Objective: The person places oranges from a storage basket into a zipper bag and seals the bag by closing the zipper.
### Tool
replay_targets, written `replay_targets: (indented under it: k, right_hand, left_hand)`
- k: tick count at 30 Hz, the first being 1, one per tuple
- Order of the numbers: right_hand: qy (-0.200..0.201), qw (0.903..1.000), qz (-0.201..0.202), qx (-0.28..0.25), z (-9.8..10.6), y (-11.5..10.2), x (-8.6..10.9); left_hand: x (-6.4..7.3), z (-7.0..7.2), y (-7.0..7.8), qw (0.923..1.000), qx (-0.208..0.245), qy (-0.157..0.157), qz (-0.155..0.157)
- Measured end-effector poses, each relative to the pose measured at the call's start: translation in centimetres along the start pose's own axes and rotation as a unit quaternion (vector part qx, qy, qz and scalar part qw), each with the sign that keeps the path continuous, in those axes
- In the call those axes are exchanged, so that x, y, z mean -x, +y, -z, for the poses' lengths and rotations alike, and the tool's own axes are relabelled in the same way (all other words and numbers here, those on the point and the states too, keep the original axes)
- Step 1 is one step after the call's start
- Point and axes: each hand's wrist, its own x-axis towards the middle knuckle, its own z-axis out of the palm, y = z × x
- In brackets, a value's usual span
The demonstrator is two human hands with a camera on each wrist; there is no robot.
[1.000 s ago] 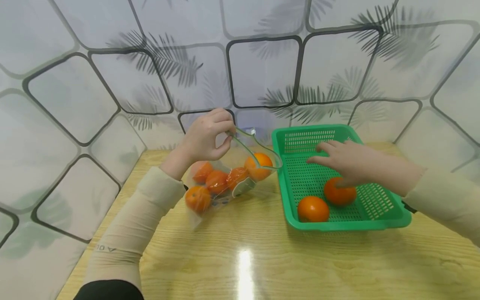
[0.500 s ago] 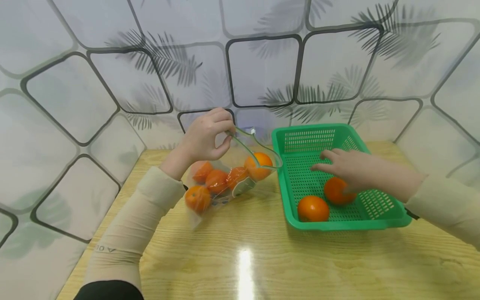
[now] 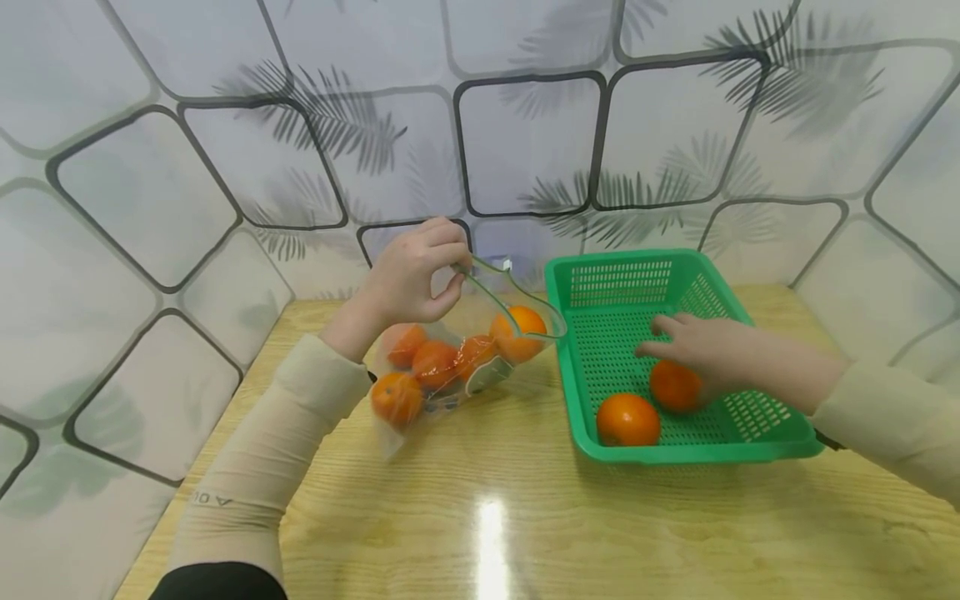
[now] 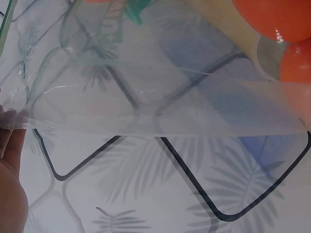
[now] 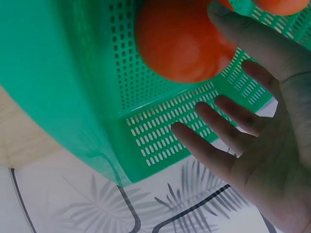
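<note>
My left hand (image 3: 412, 271) pinches the green-edged rim of a clear plastic bag (image 4: 146, 107) and holds it raised, with the mouth gaping toward the basket. Several oranges (image 3: 435, 364) lie inside the bag on the table. On the right, a green perforated basket (image 3: 697, 452) contains two oranges. My right hand (image 3: 708, 350) is over the basket with fingers spread, above and beside the right-hand orange (image 3: 675, 387). In the right wrist view the thumb overlaps an orange (image 5: 184, 43); whether it touches cannot be told. The other orange (image 3: 628, 420) sits near the front wall.
The wooden table (image 3: 420, 517) extends in front of the bag and basket. A patterned wall covering (image 3: 525, 142) rises directly behind them and also at both sides. The basket's left rim stands close beside the bag's mouth.
My right hand has shifted slightly right and lowered toward the right-hand orange in the basket. My left hand and the bag have stayed in place.
</note>
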Motion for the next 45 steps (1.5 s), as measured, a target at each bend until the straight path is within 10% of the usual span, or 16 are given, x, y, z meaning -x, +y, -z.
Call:
replay_targets:
  k: [45]
  right_hand:
    - [-0.037,0.9992,-0.016,-0.005,-1.3,0.2,0.1]
  left_hand:
    - [-0.1,-0.3,-0.1,1.0000,-0.009,0.002,0.000]
